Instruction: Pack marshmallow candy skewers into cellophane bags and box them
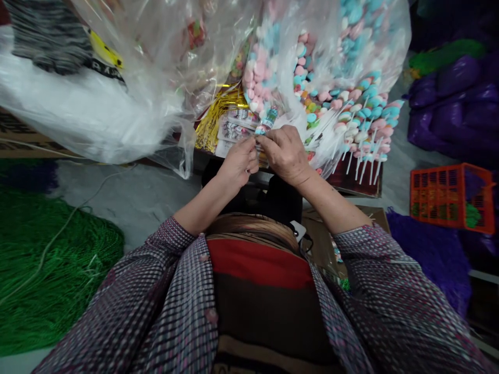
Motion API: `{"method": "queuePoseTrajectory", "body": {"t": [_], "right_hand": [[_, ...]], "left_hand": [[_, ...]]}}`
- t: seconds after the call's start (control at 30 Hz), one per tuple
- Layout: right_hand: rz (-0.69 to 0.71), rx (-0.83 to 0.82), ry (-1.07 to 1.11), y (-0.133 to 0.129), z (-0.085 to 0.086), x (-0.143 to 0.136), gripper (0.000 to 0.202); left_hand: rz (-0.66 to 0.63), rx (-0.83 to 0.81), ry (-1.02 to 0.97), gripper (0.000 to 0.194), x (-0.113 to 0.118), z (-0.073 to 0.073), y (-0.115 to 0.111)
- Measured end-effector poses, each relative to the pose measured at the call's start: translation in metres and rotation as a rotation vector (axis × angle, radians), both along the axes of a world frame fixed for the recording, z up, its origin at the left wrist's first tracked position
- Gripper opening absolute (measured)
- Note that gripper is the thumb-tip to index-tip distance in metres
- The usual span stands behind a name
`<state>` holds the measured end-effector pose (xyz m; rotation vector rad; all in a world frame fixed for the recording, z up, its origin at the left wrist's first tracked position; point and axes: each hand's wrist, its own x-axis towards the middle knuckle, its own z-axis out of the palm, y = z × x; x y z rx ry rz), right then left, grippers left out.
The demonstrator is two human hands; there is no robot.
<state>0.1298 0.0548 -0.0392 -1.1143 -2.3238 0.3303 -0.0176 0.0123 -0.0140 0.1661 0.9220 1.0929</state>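
The person's left hand (238, 161) and right hand (286, 154) pinch the lower end of a small wrapped packet (266, 122) over the counter (343, 179). Gold ties (210, 122), printed labels (231, 131) and pink-and-blue lollipops (377, 125) lie nearby; green strands (58, 265) heap at left.

Dark red table (346, 183), edge showing at right. On it: gold ties (207, 123) in loose bunch, printed labels (233, 130) just right of them, clear bags (286, 62) of pastel sweets; lollipops (384, 127) at right end, sticks toward near edge. Grey floor (144, 195): green strands (58, 275) heaped left.
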Motion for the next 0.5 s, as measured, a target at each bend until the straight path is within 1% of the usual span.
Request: {"method": "queuePoseTrajectory", "body": {"t": [0.17, 0.27, 0.33, 0.4, 0.5], "right_hand": [[-0.050, 0.051, 0.002, -0.001, -0.003, -0.007, 0.041], [-0.134, 0.100, 0.034, -0.008, -0.007, -0.014, 0.040], [-0.207, 0.088, 0.112, -0.014, -0.011, -0.020, 0.038], [-0.261, 0.030, 0.236, -0.019, -0.013, -0.026, 0.036], [-0.289, -0.067, 0.417, -0.025, -0.012, -0.031, 0.034]], "left_hand": [[0.078, 0.016, -0.084, 0.038, 0.007, -0.001, 0.000], [0.070, 0.023, -0.094, 0.040, 0.008, 0.002, -0.001], [0.055, 0.024, -0.065, 0.043, 0.008, 0.005, -0.002], [0.053, 0.047, -0.034, 0.043, 0.008, 0.007, -0.004], [0.071, 0.097, 0.012, 0.041, 0.007, 0.008, -0.007]]}}
